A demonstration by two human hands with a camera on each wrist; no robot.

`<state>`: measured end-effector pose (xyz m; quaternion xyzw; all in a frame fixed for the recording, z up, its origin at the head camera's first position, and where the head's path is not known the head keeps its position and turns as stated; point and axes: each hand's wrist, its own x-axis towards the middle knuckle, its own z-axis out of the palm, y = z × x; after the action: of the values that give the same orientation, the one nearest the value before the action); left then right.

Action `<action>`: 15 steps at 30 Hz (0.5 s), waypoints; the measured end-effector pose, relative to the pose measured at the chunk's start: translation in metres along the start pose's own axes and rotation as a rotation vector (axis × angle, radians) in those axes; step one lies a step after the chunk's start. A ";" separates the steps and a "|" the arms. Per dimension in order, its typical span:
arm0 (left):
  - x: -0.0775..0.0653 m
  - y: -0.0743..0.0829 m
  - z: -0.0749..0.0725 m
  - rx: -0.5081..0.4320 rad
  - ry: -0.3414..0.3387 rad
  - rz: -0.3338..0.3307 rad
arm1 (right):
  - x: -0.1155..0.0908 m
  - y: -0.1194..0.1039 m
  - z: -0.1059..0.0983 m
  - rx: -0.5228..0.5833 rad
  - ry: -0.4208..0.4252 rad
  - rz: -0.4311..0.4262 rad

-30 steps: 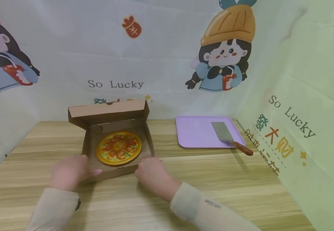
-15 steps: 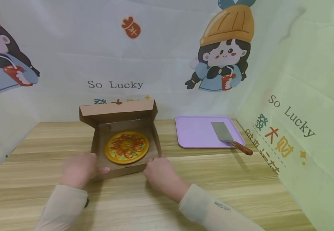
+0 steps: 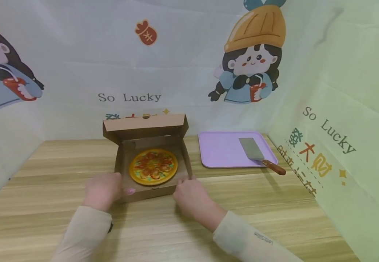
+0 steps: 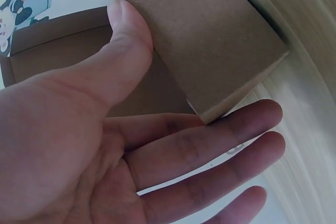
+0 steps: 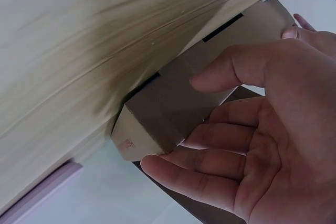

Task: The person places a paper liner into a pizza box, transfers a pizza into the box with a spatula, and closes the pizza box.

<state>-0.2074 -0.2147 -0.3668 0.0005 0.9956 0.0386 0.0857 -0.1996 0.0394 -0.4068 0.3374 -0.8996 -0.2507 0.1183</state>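
Note:
An open cardboard pizza box [image 3: 163, 191] stands on the wooden table, its lid [image 3: 145, 123] raised at the back. Inside lies a round toy pizza [image 3: 153, 166] with a yellow crust and red and green topping. My left hand [image 3: 102, 189] grips the box's front left corner. In the left wrist view its thumb [image 4: 131, 30] lies over the wall's edge while the fingers extend along the side. My right hand [image 3: 196, 200] holds the front right corner. The right wrist view has the thumb [image 5: 215, 74] on the outer wall and curled fingers [image 5: 226, 129] at its edge.
A lilac tray [image 3: 217, 149] sits at the back right of the table [image 3: 163, 233]. Across it lies a spatula [image 3: 251, 148], whose brown handle [image 3: 274, 167] juts over the front rim. Printed cloth [image 3: 183, 72] stands behind the table and along its sides.
Both hands have slid the box and the pizza in it to the right, closer to the tray. Tray and spatula have stayed in place.

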 end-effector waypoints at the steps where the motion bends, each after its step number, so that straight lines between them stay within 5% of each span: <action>1: 0.001 0.002 0.000 0.002 0.002 0.000 | -0.001 0.001 0.001 0.000 0.001 0.002; 15: 0.005 0.018 0.002 0.012 0.020 0.035 | -0.013 0.009 0.007 0.011 -0.018 0.019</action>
<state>-0.2118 -0.1967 -0.3677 0.0181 0.9964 0.0344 0.0752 -0.1976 0.0566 -0.4081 0.3273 -0.9052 -0.2476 0.1106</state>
